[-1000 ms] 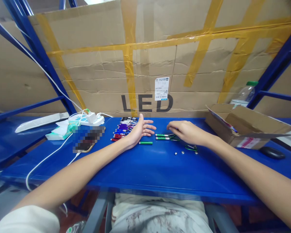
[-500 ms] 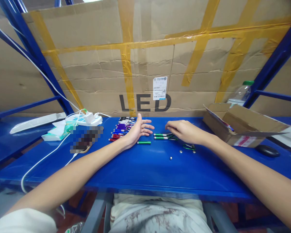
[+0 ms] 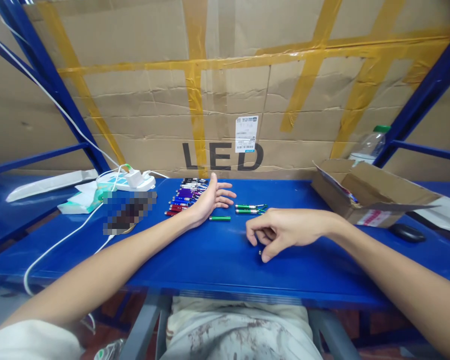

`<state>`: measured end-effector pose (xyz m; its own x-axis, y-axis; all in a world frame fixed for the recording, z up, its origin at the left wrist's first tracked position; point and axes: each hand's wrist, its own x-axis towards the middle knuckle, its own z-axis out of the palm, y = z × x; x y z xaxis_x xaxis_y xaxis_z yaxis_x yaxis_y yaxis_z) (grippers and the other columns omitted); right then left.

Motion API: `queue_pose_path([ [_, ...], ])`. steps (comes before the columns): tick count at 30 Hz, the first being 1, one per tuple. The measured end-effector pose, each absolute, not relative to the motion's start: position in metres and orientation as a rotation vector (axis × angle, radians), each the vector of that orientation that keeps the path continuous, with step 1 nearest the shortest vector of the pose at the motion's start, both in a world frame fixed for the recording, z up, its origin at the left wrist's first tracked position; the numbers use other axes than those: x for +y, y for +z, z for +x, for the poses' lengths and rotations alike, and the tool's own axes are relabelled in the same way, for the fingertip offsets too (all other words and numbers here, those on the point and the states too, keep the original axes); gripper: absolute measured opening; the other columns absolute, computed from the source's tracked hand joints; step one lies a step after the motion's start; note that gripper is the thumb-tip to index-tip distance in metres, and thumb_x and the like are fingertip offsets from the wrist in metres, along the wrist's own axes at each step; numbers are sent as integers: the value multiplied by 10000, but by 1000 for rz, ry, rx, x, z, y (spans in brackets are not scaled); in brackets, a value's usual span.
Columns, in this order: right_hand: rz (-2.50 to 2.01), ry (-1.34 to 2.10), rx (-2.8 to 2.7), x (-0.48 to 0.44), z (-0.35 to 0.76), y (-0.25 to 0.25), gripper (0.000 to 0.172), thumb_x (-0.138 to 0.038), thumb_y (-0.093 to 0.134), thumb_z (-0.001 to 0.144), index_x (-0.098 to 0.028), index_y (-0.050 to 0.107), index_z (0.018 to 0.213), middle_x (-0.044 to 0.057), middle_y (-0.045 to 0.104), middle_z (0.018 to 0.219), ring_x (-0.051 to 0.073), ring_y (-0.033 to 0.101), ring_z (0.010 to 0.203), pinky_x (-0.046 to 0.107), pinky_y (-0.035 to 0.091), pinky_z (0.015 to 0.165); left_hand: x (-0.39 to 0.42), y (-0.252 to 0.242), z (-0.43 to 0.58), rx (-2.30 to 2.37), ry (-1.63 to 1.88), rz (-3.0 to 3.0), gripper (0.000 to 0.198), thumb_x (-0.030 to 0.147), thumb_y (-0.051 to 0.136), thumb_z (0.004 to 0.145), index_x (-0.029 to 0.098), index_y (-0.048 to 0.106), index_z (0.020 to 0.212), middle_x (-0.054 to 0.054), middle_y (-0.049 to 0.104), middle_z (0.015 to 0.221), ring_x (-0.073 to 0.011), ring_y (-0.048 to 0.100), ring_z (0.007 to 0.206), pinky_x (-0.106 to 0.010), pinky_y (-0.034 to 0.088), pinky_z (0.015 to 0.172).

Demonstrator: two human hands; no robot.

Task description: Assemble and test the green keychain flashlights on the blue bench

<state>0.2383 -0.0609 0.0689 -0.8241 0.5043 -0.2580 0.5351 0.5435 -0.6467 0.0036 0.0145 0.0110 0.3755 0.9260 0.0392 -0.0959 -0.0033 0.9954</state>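
My left hand (image 3: 208, 201) rests on its side on the blue table, fingers spread and holding nothing. Beside it lies a row of small keychain flashlights (image 3: 185, 196) in black, silver, purple, blue and red, partly covered by that hand. A green metal tube (image 3: 220, 218) lies just right of my left wrist. Farther right are two green flashlights (image 3: 246, 211) with cords. My right hand (image 3: 281, 230) hovers nearer the table's front, fingers curled and thumb apart from them. A tiny silver button cell (image 3: 260, 252) shows at its thumb tip, on the table.
A phone (image 3: 129, 215), a tissue pack (image 3: 78, 202) and a white power strip (image 3: 135, 182) with cables lie at left. On the right stand an open cardboard box (image 3: 375, 200), a black mouse (image 3: 407, 232) and a bottle (image 3: 373, 142). A large cardboard sheet (image 3: 153, 110) backs the table.
My right hand has come from the green flashlights' cords down toward the front, opening its fingers over the small silver piece. My left hand stays in place beside the row.
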Motion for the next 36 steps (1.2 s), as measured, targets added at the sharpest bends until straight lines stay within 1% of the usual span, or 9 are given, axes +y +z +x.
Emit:
queue_pose_path([
  [3, 807, -1145, 2723, -58, 236, 64, 281, -461, 731, 967, -181, 708, 949, -29, 631, 753, 125, 548, 688, 234, 413, 646, 13, 13, 3, 855, 966, 1314, 854, 823, 236, 1016, 121, 640, 1285, -174, 760, 1126, -226, 727, 910, -302, 559, 784],
  [8, 801, -1052, 2788, -50, 243, 61, 280, -428, 641, 1032, -175, 714, 935, 7, 691, 819, 132, 563, 708, 238, 413, 665, 12, 15, 3, 852, 961, 1320, 840, 825, 264, 1013, 129, 649, 1281, -175, 759, 1132, -237, 726, 925, -313, 559, 795],
  [11, 872, -978, 2833, -45, 247, 60, 280, -427, 648, 1022, -181, 702, 900, 7, 692, 807, 138, 576, 713, 242, 413, 669, 11, 15, 3, 848, 958, 1325, 827, 819, 270, 1017, 132, 647, 1279, -168, 759, 1118, -233, 724, 921, -310, 557, 793],
  [14, 969, -915, 2840, -40, 251, 58, 300, -445, 666, 996, -196, 666, 828, -18, 637, 706, 140, 559, 655, 248, 390, 626, 11, 14, 3, 846, 966, 1334, 815, 825, 291, 1011, 138, 650, 1265, -159, 759, 1097, -229, 724, 908, -307, 558, 784],
  [16, 1026, -893, 2855, -36, 254, 58, 322, -456, 641, 1003, -203, 634, 805, -23, 619, 684, 141, 553, 634, 255, 384, 621, 12, 14, 3, 844, 971, 1349, 807, 831, 314, 1003, 144, 655, 1253, -153, 760, 1083, -227, 725, 898, -305, 559, 776],
  [20, 1199, -691, 3007, -26, 264, 57, 334, -473, 555, 1034, -208, 603, 837, 9, 650, 779, 157, 543, 686, 268, 375, 647, 15, 14, 2, 837, 994, 1379, 787, 833, 340, 999, 156, 662, 1235, -138, 764, 1060, -218, 725, 882, -293, 554, 753],
  [26, 1540, -370, 3055, -13, 277, 55, 308, -455, 474, 1059, -217, 569, 888, 19, 642, 784, 171, 524, 676, 287, 349, 655, 18, 12, 0, 869, 1032, 1423, 796, 829, 330, 1004, 151, 673, 1240, -147, 769, 1085, -213, 716, 879, -294, 553, 759],
  [31, 1621, -309, 3015, -13, 279, 56, 315, -445, 457, 1066, -224, 561, 868, 29, 661, 791, 181, 541, 690, 296, 345, 666, 21, 9, 2, 909, 1047, 1429, 822, 862, 327, 980, 156, 678, 1213, -150, 768, 1069, -217, 710, 857, -295, 540, 720],
  [36, 1621, -271, 3007, -11, 280, 55, 312, -418, 441, 1071, -218, 580, 875, 41, 681, 804, 188, 552, 702, 304, 352, 673, 26, 7, 2, 960, 1075, 1471, 755, 832, 362, 992, 174, 689, 1165, -136, 752, 1030, -217, 692, 822, -311, 522, 693],
])
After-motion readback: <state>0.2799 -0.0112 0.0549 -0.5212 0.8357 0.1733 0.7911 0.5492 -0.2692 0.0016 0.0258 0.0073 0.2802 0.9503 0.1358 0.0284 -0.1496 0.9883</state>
